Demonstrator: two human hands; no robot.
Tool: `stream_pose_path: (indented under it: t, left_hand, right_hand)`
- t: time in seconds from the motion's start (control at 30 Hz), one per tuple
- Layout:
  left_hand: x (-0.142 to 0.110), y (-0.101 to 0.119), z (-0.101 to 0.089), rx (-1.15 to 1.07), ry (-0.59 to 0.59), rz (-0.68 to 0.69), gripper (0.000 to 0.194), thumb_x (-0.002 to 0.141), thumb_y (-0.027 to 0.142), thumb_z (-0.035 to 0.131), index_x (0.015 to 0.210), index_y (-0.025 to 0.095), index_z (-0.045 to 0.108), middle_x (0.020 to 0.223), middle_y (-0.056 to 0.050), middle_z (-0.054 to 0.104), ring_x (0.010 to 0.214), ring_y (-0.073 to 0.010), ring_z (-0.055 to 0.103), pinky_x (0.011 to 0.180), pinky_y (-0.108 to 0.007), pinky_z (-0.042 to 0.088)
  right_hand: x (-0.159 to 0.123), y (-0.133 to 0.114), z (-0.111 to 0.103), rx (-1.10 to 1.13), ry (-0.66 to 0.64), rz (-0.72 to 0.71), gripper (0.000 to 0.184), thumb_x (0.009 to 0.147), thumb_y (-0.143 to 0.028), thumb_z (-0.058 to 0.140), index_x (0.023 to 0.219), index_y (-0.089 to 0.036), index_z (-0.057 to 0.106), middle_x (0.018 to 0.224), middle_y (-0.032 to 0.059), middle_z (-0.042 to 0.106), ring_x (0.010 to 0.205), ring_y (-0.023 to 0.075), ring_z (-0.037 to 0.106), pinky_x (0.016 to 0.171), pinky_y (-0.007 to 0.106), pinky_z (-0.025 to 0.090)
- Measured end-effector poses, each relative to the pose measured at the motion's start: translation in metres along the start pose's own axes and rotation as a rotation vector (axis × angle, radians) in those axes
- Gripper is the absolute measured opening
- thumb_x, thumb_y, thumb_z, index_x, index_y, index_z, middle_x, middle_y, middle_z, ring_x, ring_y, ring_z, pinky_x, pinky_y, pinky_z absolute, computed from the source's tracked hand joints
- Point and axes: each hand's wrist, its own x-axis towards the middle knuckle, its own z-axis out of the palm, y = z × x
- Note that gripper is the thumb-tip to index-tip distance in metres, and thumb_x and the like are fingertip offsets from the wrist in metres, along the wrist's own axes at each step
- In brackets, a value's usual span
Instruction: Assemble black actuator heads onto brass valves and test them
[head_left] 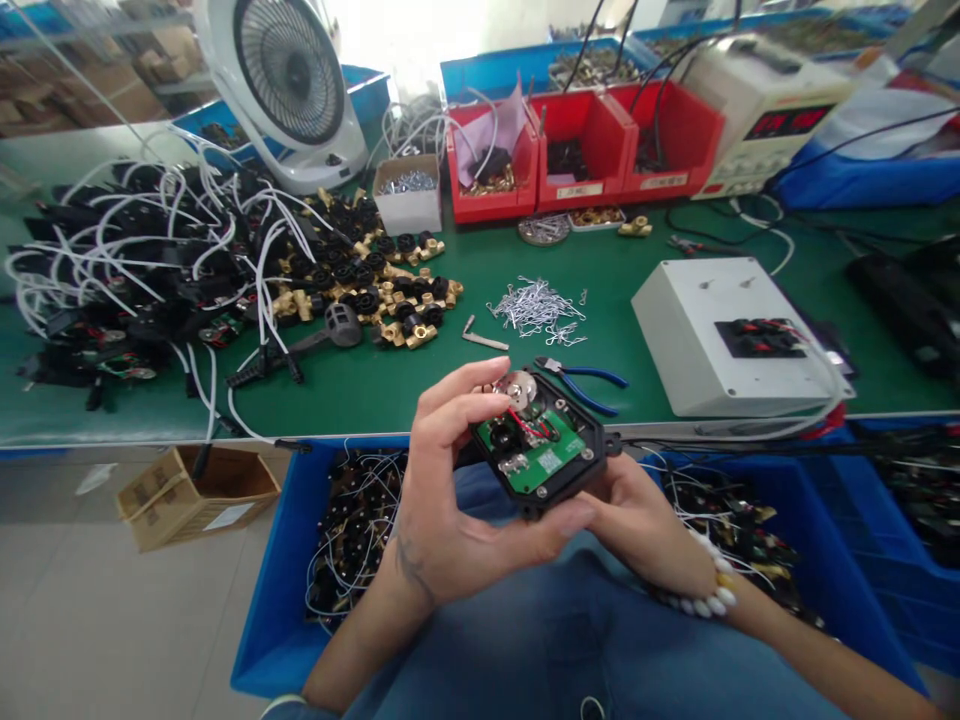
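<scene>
Over my lap I hold a small black housing (544,445) with a green circuit board, red wires and a round metal disc inside. My left hand (457,490) wraps its left side, thumb under the near edge and fingertips resting by the disc. From below, my right hand (645,530) cups the housing's right side; a beaded bracelet sits on that wrist. Blue-handled pliers (589,385) lie on the green table (600,290) just beyond the housing.
A heap of metal clips (536,305), brass-and-black fittings (390,295), wired black units (127,270), a white box (727,335), red bins (581,150), a fan (289,85) and a power supply (765,110) are on the table. Blue bins (289,570) of wired parts flank my knees; a cardboard box (195,495) sits on the floor.
</scene>
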Motion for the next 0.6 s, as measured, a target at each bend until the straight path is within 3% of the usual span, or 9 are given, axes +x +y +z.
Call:
stream_pose_path:
  t: [0.17, 0.37, 0.5, 0.6]
  left_hand:
    - [-0.0005, -0.0007, -0.0046, 0.086, -0.041, 0.047, 0.065, 0.079, 0.037, 0.083, 0.135, 0.024, 0.051, 0.141, -0.011, 0.053, 0.132, -0.0275, 0.054, 0.109, -0.048, 0.052]
    - [0.0011, 0.004, -0.0064, 0.186, -0.058, 0.088, 0.063, 0.081, 0.038, 0.081, 0.136, 0.021, 0.055, 0.141, -0.011, 0.055, 0.13, -0.0261, 0.055, 0.11, -0.044, 0.051]
    - [0.0, 0.004, -0.0057, 0.166, -0.044, 0.098, 0.073, 0.079, 0.037, 0.083, 0.142, 0.022, 0.051, 0.141, -0.011, 0.055, 0.132, -0.0263, 0.054, 0.112, -0.042, 0.049]
    - [-0.001, 0.0026, -0.0041, 0.069, 0.018, -0.058, 0.069, 0.084, 0.04, 0.078, 0.146, 0.028, 0.048, 0.143, -0.007, 0.055, 0.132, -0.0268, 0.055, 0.111, -0.041, 0.05]
  right_hand:
    - [-0.0001, -0.0033, 0.0011, 0.016, -0.019, 0.019, 0.045, 0.084, -0.046, 0.077, 0.123, -0.026, 0.067, 0.107, 0.0037, 0.075, 0.088, 0.0133, 0.07, 0.077, 0.021, 0.057]
    - [-0.0012, -0.0036, 0.0021, 0.029, -0.041, 0.056, 0.044, 0.084, -0.044, 0.078, 0.122, -0.025, 0.067, 0.11, 0.0048, 0.074, 0.094, 0.0165, 0.071, 0.081, 0.024, 0.058]
    - [-0.0027, -0.0038, 0.0023, 0.039, -0.022, 0.055, 0.045, 0.083, -0.045, 0.078, 0.121, -0.026, 0.066, 0.109, 0.0042, 0.074, 0.092, 0.0143, 0.07, 0.081, 0.023, 0.057]
    - [-0.0036, -0.0059, 0.0034, 0.094, -0.033, 0.074, 0.043, 0.084, -0.039, 0.079, 0.122, -0.027, 0.064, 0.109, 0.0031, 0.073, 0.092, 0.0127, 0.07, 0.082, 0.022, 0.057]
